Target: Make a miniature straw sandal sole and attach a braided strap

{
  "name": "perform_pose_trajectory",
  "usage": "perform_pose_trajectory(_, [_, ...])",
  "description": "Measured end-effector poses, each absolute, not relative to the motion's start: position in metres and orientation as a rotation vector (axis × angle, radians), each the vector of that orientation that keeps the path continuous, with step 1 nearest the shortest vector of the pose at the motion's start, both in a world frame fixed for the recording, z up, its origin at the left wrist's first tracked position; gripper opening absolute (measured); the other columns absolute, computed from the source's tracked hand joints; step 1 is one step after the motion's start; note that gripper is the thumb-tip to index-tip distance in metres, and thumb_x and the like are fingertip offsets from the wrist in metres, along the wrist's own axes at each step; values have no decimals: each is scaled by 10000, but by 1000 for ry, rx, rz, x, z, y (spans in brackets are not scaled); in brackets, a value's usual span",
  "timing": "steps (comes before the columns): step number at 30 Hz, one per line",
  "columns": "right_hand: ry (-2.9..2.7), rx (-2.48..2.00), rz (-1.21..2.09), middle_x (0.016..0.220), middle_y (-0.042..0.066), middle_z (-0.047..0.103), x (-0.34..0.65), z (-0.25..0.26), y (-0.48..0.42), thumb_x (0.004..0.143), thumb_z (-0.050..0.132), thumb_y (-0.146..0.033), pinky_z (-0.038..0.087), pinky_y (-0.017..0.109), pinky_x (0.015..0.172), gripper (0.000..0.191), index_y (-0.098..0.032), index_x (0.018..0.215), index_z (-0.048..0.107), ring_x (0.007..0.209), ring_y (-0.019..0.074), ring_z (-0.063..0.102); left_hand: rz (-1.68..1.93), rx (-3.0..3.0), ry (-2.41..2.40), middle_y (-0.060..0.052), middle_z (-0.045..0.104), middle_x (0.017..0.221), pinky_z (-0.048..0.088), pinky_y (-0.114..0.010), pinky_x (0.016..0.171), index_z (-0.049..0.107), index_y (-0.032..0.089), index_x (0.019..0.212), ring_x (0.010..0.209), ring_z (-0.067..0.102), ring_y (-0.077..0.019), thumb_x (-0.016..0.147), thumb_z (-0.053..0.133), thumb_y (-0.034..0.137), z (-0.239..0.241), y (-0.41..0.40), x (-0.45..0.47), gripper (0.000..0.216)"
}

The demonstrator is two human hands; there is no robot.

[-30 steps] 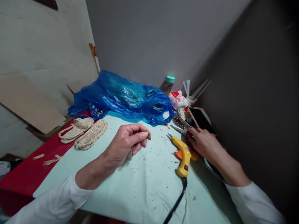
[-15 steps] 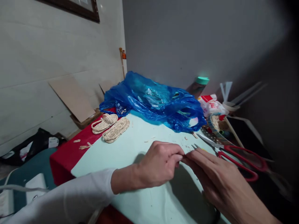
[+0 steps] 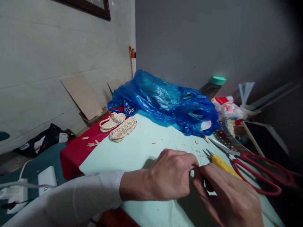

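My left hand [image 3: 169, 175] is closed in a pinch above the pale green table covering [image 3: 151, 156]. Beside it, my right hand [image 3: 228, 192] is also closed, its fingertips nearly meeting the left ones. Whatever the fingers pinch is hidden or too small to make out. Just past my right hand lie yellow-handled pliers [image 3: 222, 164] and large red-handled scissors [image 3: 258, 167]. Farther off on the left rest a small woven straw sandal [image 3: 112, 121] and a matching woven sole [image 3: 123, 129].
A crumpled blue plastic bag [image 3: 163, 101] covers the table's back. At the right stand a green-capped bottle [image 3: 216, 82], a dark tablet-like panel [image 3: 267, 135] and a round basket [image 3: 229, 126]. Straw scraps [image 3: 93, 143] lie on the red cloth [image 3: 73, 157]. A white charger [image 3: 47, 179] sits at lower left.
The view has swung left, so the scene sits farther right. My right hand has turned and drawn lower, uncovering the yellow pliers. Both hands remain close together.
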State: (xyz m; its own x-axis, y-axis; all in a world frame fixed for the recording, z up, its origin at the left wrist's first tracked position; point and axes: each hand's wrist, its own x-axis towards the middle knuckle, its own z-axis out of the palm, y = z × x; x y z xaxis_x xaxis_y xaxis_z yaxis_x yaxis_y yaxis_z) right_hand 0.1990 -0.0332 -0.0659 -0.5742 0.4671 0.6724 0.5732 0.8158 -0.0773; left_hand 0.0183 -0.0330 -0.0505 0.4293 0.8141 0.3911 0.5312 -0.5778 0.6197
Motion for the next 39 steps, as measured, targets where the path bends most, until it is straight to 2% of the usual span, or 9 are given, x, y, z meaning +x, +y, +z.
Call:
perform_pose_trajectory(7, [-2208, -880, -125, 583, -35, 427, 191, -59, -26, 896, 540, -137, 293, 235, 507, 226, -190, 690, 464, 495, 93, 390, 988, 2081, 1190, -67, 763, 913, 476, -286, 775, 704, 154, 985, 801, 671, -183, 890, 489, 162, -51, -21, 15, 234])
perform_pose_trajectory(9, [-2134, -1000, 29, 567, -44, 414, 192, -52, -25, 888, 522, -154, 297, 226, 502, 258, -193, 649, 434, 483, 83, 372, 937, 1979, 1276, -41, 759, 863, 463, -279, 713, 697, 167, 1076, 719, 644, -167, 885, 563, 227, -44, -17, 9, 241])
perform_pose_trajectory(12, [-1975, -1222, 347, 532, -46, 364, 194, -42, -23, 880, 513, -241, 271, 236, 485, 315, -199, 590, 397, 490, 90, 338, 891, 1937, 1284, 1, 718, 716, 419, -244, 610, 724, 171, 864, 629, 587, -130, 887, 571, 219, -33, -12, 2, 161])
perform_pose_trajectory(15, [-1846, -1328, 633, 532, -38, 347, 194, -39, -23, 847, 510, -322, 249, 248, 477, 316, -201, 576, 403, 508, 99, 321, 947, 2055, 1341, 13, 712, 700, 403, -236, 596, 716, 169, 785, 605, 568, -112, 866, 606, 189, -32, -13, 3, 138])
perform_pose_trajectory(22, [-1699, -1354, 876, 517, -44, 351, 191, -42, -25, 792, 514, -337, 231, 255, 484, 287, -196, 558, 429, 505, 92, 306, 1111, 2564, 1335, -34, 702, 748, 424, -278, 628, 699, 142, 854, 658, 618, -147, 911, 534, 144, -47, -20, 9, 175])
perform_pose_trajectory(26, [-1633, -1320, 1198, 519, -53, 381, 193, -44, -22, 770, 533, -315, 209, 253, 476, 259, -194, 563, 435, 496, 81, 300, 1133, 2859, 1313, -34, 647, 666, 396, -311, 571, 713, 123, 859, 601, 573, -168, 895, 534, 104, -48, -19, 5, 184])
perform_pose_trajectory(32, [-1545, -1113, 1647, 510, -62, 379, 192, -50, -23, 814, 508, -268, 170, 253, 462, 278, -190, 566, 410, 478, 73, 266, 1270, 3104, 1172, -56, 702, 709, 415, -380, 649, 705, 120, 865, 709, 565, -225, 828, 545, 19, -43, -12, 3, 194])
perform_pose_trajectory(37, [-1433, -1084, 1600, 537, -48, 442, 187, -51, -25, 794, 536, -242, 241, 240, 493, 243, -179, 570, 468, 509, 78, 341, 1689, 2989, 1081, -85, 755, 968, 474, -429, 833, 704, 177, 951, 938, 588, -258, 795, 622, 15, -39, -23, 5, 240])
perform_pose_trajectory(39, [-1384, -1114, 1533, 545, -44, 461, 186, -51, -25, 802, 551, -261, 257, 239, 506, 237, -178, 586, 499, 519, 83, 360, 1822, 2830, 1119, -68, 744, 940, 484, -381, 814, 704, 195, 961, 908, 589, -226, 789, 654, 14, -40, -28, 7, 254])
